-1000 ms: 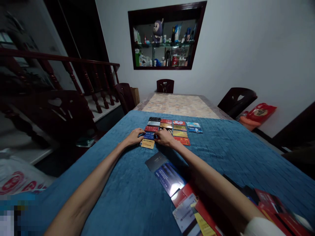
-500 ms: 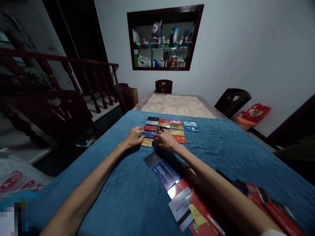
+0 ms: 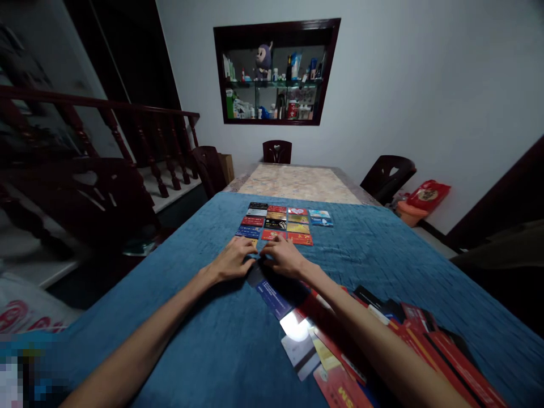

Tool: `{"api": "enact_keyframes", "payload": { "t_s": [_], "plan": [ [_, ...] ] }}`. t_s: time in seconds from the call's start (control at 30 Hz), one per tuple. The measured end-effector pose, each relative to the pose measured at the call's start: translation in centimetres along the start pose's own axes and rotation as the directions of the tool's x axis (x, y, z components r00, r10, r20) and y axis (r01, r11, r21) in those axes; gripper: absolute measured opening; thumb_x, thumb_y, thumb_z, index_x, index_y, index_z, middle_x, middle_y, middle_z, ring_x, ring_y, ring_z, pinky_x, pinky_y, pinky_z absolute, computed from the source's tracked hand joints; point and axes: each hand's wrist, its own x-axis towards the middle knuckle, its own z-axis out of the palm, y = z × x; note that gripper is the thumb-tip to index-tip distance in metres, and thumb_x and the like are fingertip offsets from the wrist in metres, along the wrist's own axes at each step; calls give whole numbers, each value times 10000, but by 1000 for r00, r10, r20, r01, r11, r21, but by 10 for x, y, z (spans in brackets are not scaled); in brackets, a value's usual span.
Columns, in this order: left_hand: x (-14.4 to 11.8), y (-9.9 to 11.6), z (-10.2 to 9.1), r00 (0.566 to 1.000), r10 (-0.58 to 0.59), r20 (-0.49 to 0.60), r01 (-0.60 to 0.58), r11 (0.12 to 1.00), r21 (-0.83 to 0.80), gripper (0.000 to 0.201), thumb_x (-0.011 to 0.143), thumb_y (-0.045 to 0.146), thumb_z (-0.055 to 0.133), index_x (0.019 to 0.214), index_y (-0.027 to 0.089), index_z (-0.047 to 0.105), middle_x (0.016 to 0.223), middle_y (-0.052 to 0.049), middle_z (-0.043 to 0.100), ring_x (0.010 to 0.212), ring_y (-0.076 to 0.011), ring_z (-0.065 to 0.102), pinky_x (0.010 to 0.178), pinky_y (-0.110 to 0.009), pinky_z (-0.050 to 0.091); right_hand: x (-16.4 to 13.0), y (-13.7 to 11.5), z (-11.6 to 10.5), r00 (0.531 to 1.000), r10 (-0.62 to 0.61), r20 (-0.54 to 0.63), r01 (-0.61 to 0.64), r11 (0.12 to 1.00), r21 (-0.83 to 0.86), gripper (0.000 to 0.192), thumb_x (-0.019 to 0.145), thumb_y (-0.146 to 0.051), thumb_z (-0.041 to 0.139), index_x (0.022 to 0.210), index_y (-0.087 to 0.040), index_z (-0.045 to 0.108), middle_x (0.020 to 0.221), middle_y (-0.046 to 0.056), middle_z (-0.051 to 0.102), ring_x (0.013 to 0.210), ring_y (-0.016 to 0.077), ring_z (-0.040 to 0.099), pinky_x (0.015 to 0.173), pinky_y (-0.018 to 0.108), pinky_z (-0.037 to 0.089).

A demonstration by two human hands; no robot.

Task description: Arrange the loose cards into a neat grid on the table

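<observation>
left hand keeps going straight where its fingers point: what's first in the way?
Probably the right hand: the left hand points right and slightly away, fingertips nearly touching it above a dark card. Past that lies the card grid; depth is unclear.

Mid-frame, I see both hands flat on the blue cloth (image 3: pixel 204 340), fingertips meeting. My left hand (image 3: pixel 232 262) lies over a yellow card (image 3: pixel 254 241); my right hand (image 3: pixel 284 259) rests at the top of a dark blue card (image 3: pixel 272 297). Just above them sits a neat grid of cards (image 3: pixel 280 222). Lower right, a loose heap of red cards (image 3: pixel 408 340) spreads beside my forearm. Wall cabinet (image 3: pixel 274 73) up top centre.
</observation>
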Motion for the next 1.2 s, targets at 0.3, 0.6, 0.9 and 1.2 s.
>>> {"api": "enact_keyframes", "payload": {
  "t_s": [0.3, 0.6, 0.9, 1.2],
  "plan": [
    [-10, 23, -8, 990, -6, 142, 9, 1000, -16, 140, 833, 184, 608, 902, 170, 729, 944, -72, 658, 930, -231, 595, 864, -352, 457, -10, -1, 11, 998, -63, -3, 63, 998, 0, 295, 889, -231, 584, 1157, -288, 695, 1218, 44, 659, 1087, 263, 468, 854, 391, 396],
    [-10, 24, -12, 982, -40, 185, 38, 999, 14, 152, 822, 233, 606, 902, 169, 718, 966, -87, 658, 937, -246, 592, 862, -370, 454, -11, 1, 15, 1000, -29, -12, 28, 999, -15, 322, 896, -264, 576, 1201, -285, 676, 1180, 72, 649, 1098, 277, 461, 844, 397, 415],
    [-13, 30, -16, 966, -98, 240, 79, 993, 89, 265, 800, 364, 634, 975, 169, 676, 1046, -94, 627, 979, -258, 582, 867, -374, 468, -8, 1, 17, 1000, -25, 4, 25, 999, 25, 348, 887, -232, 581, 1224, -257, 663, 1167, 81, 624, 1066, 258, 487, 841, 371, 421],
    [-15, 29, -18, 953, -92, 287, 70, 994, 85, 419, 744, 424, 670, 1073, 166, 640, 1098, -102, 603, 1002, -281, 583, 871, -387, 465, -6, 5, 21, 1000, -8, -19, 11, 991, 132, 333, 860, -193, 603, 1180, -240, 684, 1121, 66, 611, 1029, 216, 539, 841, 314, 415]
  ]
}}
